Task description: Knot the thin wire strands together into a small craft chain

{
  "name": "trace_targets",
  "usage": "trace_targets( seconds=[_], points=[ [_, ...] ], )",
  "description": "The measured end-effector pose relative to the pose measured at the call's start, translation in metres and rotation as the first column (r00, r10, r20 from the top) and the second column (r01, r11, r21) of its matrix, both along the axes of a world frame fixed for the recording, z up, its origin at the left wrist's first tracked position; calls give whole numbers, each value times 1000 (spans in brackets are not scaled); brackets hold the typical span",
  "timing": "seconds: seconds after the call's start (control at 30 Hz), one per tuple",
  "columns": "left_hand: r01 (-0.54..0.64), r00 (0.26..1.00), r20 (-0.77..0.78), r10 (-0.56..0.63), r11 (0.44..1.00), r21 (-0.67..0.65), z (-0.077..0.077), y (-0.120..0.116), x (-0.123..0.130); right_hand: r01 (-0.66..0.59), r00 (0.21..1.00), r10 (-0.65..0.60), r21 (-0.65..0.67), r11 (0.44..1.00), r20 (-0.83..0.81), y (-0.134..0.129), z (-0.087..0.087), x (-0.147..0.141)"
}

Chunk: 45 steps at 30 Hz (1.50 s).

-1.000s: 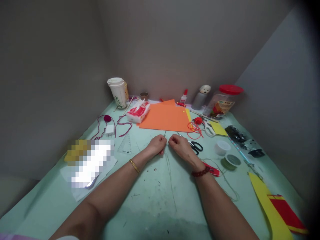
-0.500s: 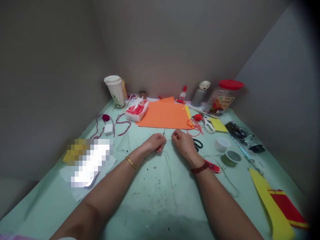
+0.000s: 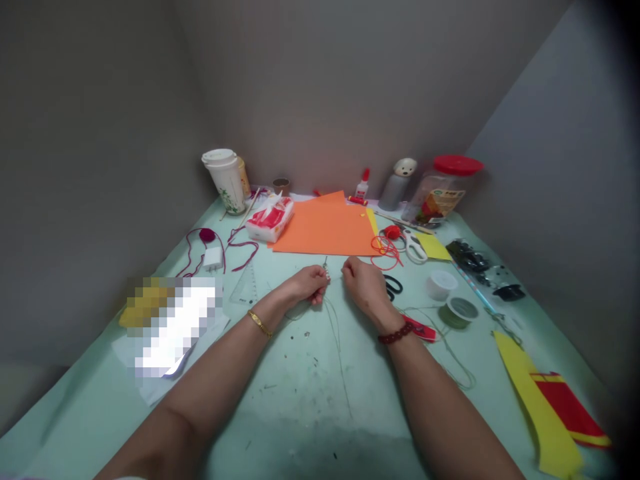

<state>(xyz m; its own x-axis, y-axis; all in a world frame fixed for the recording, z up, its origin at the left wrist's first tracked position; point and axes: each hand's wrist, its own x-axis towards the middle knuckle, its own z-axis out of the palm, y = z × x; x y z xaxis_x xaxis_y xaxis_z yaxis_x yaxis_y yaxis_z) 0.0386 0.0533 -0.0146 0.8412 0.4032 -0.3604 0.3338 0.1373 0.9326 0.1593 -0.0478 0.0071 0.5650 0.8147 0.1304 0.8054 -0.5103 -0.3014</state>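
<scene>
The left hand (image 3: 309, 285) is curled, its fingertips pinching a fine cord (image 3: 325, 268) just below the orange card (image 3: 324, 230). The cord looks light and limp, best held near its tip. The right hand (image 3: 367, 288) curls close by; whether it grips anything, I can't tell.

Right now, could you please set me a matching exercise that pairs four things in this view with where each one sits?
Things:
1. gold bangle
2. bead bracelet
3. black scissors
4. tissue pack

Places:
A. right of the right hand
B. on the left wrist
C. beside the orange paper
D. on the right wrist

Pairs: 1-B, 2-D, 3-A, 4-C
</scene>
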Motion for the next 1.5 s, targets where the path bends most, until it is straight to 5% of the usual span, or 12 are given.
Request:
trace_targets(
  seconds=[0.27, 0.47, 0.6, 0.83, 0.97, 1.03, 1.17, 1.33, 1.5],
  points=[
    [-21, 999, -28, 21, 999, 33, 7, -5, -1, -17, 999, 17, 3, 1000, -42, -6, 4, 5],
    [-58, 997, -41, 61, 996, 66, 1, -7, 2, -370, 868, 325, -54, 927, -375, -17, 11, 18],
    [-117, 992, -27, 121, 986, 119, -5, -9, 4, -425, 838, 371, -52, 904, -400, -18, 12, 19],
    [-34, 999, 24, 33, 999, 41, -4, -6, -1, -288, 907, 255, -50, 956, -335, -19, 8, 23],
    [-48, 999, 18, 48, 999, 11, -5, -4, -2, -12, 993, 36, 203, 979, -114, -11, 10, 12],
    [-54, 998, 19, 54, 998, 13, -5, -5, -1, 48, 975, 19, 288, 956, -223, -5, 7, 0],
    [-48, 999, 18, 47, 998, 29, -4, -5, -1, 42, 823, 76, 194, 980, -563, 3, -3, -18],
    [-57, 998, 6, 57, 998, 15, -1, -6, -2, -21, 863, 124, 211, 977, -491, 2, -12, -15],
    [-78, 997, -20, 78, 997, 26, -1, -7, -1, 4, 813, 129, 228, 974, -567, 1, -17, -11]
  ],
)
